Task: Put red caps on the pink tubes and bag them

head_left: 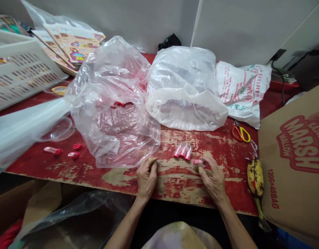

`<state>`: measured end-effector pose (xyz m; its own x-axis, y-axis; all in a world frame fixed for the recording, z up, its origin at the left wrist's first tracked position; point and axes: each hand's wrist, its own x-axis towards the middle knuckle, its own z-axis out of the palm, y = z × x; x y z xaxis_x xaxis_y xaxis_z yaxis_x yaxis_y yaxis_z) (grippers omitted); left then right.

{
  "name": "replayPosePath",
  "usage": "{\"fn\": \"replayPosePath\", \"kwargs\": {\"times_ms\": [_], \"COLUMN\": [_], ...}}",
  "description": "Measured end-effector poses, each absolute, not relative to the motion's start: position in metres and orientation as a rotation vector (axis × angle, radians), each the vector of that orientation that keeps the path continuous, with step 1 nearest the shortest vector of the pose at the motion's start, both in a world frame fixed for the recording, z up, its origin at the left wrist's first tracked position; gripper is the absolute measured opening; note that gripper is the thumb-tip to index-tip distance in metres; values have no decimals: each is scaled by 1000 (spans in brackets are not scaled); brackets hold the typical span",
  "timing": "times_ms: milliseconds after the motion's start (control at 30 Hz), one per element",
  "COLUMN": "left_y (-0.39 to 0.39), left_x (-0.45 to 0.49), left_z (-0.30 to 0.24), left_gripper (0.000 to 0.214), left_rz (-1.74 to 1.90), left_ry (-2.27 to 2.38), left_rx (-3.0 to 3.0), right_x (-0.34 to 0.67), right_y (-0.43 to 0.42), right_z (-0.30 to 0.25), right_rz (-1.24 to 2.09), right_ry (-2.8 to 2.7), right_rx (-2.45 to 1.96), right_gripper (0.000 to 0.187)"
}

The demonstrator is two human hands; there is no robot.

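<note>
At the table's front edge, my left hand (147,178) has its fingers curled in beside the lower edge of a clear plastic bag (128,145). Whether anything is inside those fingers is hidden. My right hand (215,178) pinches a small clear tube with a pinkish-red end (197,161) between thumb and fingertips, low over the table. Just left of it, three similar tubes with red ends (183,151) lie side by side. Red pieces show inside the clear bag's mouth. A whitish plastic bag (187,86) sits behind the tubes, its mouth facing me.
Further tubes and red caps (73,155) lie at left near a clear round lid (61,129). A white basket (24,69) and printed cards (73,45) stand behind. At right are scissors (241,133), a banana (255,178), a printed sack (242,90) and a carton (294,166).
</note>
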<state>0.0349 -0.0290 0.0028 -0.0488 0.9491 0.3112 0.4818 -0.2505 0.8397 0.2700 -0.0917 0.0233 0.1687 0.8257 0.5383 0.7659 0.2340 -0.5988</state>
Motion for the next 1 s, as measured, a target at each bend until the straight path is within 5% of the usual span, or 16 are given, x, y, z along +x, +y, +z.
{"fn": "replayPosePath", "kwargs": {"times_ms": [633,1000], "left_y": [-28,-28], "left_x": [34,34], "left_z": [2,0], "left_gripper": [20,19], "left_rz": [1254,1283], "left_ry": [1528,1509], "left_rx": [1769,1791], "right_x": [272,276], "right_y": [-83,-84], "right_z": [6,17], "right_rz": [131,918], "right_ry": [-1610,-792], "right_rx": [-1623,-1231], "right_gripper": [34,34]}}
